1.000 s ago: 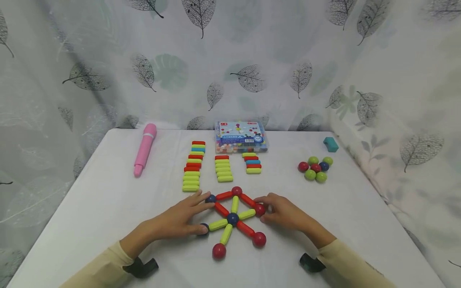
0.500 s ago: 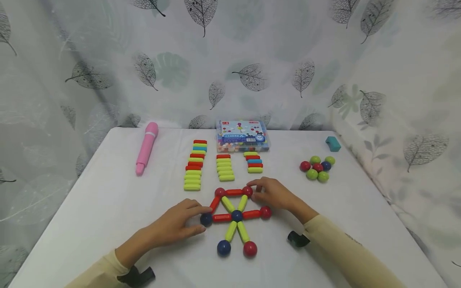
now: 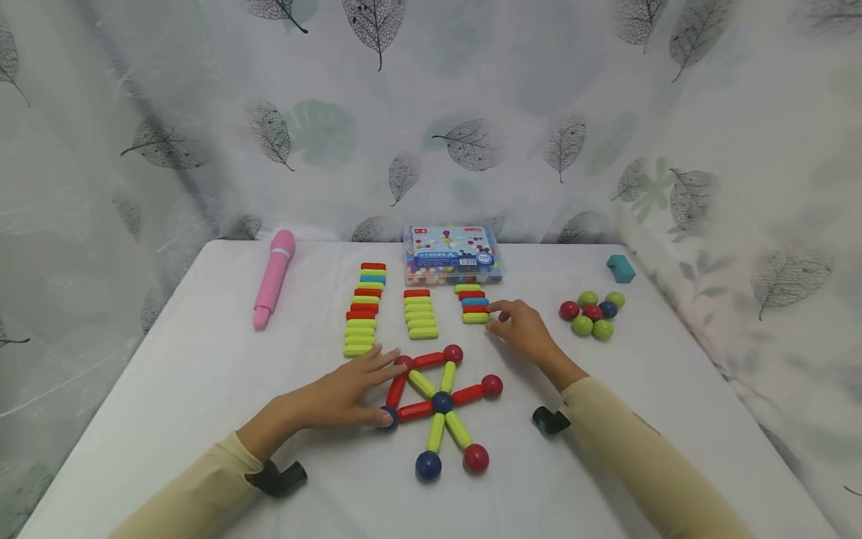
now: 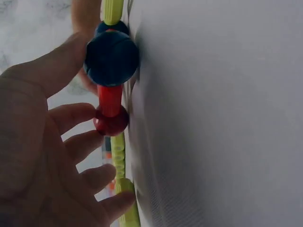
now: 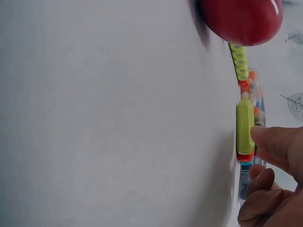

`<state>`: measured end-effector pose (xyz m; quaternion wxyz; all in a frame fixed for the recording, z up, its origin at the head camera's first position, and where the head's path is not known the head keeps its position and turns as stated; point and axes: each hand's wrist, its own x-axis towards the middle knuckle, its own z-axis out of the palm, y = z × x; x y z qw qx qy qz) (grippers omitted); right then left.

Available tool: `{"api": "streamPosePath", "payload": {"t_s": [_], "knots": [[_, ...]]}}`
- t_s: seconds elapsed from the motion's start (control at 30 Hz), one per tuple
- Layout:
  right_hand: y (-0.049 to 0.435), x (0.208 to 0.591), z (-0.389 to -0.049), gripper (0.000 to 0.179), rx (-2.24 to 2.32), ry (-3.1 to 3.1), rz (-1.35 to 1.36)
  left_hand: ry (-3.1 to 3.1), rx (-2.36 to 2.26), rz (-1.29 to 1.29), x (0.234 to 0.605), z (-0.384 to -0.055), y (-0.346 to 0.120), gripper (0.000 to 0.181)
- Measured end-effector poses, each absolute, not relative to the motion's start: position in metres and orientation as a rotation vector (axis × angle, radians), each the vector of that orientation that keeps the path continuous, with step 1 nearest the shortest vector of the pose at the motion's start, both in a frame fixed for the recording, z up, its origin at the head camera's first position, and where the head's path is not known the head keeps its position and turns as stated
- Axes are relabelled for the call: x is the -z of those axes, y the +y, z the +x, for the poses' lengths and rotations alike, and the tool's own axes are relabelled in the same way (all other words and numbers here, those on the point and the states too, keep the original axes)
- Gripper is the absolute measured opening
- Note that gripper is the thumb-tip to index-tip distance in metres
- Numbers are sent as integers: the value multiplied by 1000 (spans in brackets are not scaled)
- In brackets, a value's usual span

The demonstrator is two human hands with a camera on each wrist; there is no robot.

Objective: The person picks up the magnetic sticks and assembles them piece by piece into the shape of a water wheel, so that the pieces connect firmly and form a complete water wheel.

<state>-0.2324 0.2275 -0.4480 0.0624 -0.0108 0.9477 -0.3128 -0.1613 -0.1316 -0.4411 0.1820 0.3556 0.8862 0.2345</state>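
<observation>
A wheel-like figure of rods and balls lies on the table around a blue hub ball (image 3: pixel 442 403). Red and yellow rods run outward from it to red and blue balls, and two red rods (image 3: pixel 429 361) form part of the rim. My left hand (image 3: pixel 346 395) spreads its fingers along the left side, thumb at a blue ball (image 4: pixel 111 57) and a finger at a red ball (image 4: pixel 111 120). Farther back, my right hand (image 3: pixel 525 329) reaches the short column of rods, fingertips right at the ends of its red rod (image 3: pixel 475 308) and front yellow rod (image 5: pixel 245 127).
Two longer columns of rods (image 3: pixel 361 323) (image 3: pixel 420 314) stand left of the short one. Behind them is a clear box (image 3: pixel 453 256) of beads. A pink microphone-shaped object (image 3: pixel 274 281) lies back left, several loose balls (image 3: pixel 592 313) and a teal piece (image 3: pixel 621 269) back right.
The figure has turned clockwise on the table, mostly in the first half second. My right hand has left its red ball and moved back to the short column; my left hand stays at the left rim.
</observation>
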Motion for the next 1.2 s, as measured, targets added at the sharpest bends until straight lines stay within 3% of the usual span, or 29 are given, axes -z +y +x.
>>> {"api": "streamPosePath", "payload": {"t_s": [0.2, 0.37, 0.77, 1.2], "knots": [[222, 450, -237, 32, 922, 2847, -11, 2508, -668, 929, 445, -156, -129, 89], [220, 452, -236, 33, 880, 2849, -39, 2547, -689, 906, 448, -142, -129, 89], [200, 441, -182, 24, 1070, 2647, -140, 2647, -631, 915, 449, -126, -129, 88], [194, 434, -179, 16, 879, 2657, -220, 2668, -611, 899, 447, -122, -129, 88]]}}
